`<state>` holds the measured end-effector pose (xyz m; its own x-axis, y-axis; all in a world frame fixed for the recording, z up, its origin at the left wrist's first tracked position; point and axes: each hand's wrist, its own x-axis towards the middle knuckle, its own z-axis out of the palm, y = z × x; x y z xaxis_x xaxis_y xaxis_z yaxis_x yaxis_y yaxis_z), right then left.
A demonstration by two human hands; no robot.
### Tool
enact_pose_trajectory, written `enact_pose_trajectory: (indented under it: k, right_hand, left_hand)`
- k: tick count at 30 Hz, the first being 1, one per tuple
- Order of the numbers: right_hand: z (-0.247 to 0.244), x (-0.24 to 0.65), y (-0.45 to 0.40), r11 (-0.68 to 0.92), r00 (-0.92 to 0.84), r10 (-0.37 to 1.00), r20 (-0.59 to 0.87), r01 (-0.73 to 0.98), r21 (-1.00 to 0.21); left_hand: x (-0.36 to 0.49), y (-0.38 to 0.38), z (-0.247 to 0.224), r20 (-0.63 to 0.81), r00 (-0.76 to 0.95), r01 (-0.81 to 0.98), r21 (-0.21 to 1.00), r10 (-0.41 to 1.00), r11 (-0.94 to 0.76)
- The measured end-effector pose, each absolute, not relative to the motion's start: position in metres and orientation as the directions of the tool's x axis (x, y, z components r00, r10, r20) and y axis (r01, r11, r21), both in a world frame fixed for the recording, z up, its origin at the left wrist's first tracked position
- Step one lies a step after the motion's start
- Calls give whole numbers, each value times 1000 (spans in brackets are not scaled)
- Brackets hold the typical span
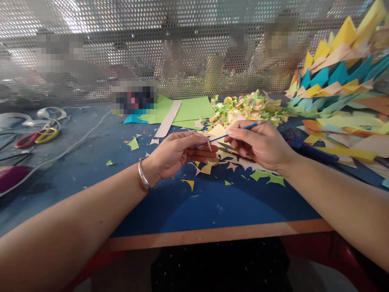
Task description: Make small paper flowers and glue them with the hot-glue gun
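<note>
A thin blue stick [219,138] slants between my two hands above the table. My right hand [258,144] grips it near its upper end, between thumb and fingers. At its lower end, my left hand [180,153], with a silver bangle on the wrist, pinches a small pale paper piece [209,146] against the stick. How far the paper wraps round the stick is too small to tell. Under my right hand, what look like scissors blades [227,148] show, the rest mostly hidden. Star-shaped paper scraps [232,166] lie below the hands.
A heap of small paper pieces [249,106] lies behind my hands. Green sheets [191,110] carry a pale strip [169,118]. Layered pointed paper [337,77] rises at right, near a dark blue tool [310,149]. Scissors handles [47,135] and a white cable [88,136] lie left.
</note>
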<state>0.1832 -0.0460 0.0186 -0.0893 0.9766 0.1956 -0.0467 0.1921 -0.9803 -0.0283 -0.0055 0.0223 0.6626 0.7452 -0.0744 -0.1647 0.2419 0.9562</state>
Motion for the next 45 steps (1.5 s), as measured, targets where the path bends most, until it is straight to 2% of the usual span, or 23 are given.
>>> enact_pose_trajectory:
  k: [6,10,20,24,28,39,45]
  right_hand:
    - [17,184,-45,195,-94,976,197,-28,-980]
    - [18,184,-46,200,-81,976,201,-22,-979]
    - [20,184,-48,172,-111,979,172,-3,-985]
    - [21,183,-48,172,-105,980,171,5,-985]
    - [22,182,-49,177,-86,981,177,-6,-984]
    - [21,182,-50,174,-84,981,176,-29,-984]
    - [21,182,-50,161,-97,981,166,-53,-986]
  left_hand:
    - [-28,-5,21,-78,661,-156,958,746,239]
    - [-29,-6,23,-59,659,-116,977,750,179]
    - [-27,-6,20,95,614,-22,994,783,-104]
    - [-28,-6,19,195,601,52,958,775,-281]
    - [-29,-6,19,257,588,82,924,767,-373]
    - [-29,-6,19,283,604,97,902,745,-422]
    - [-28,-7,22,237,602,38,945,762,-325]
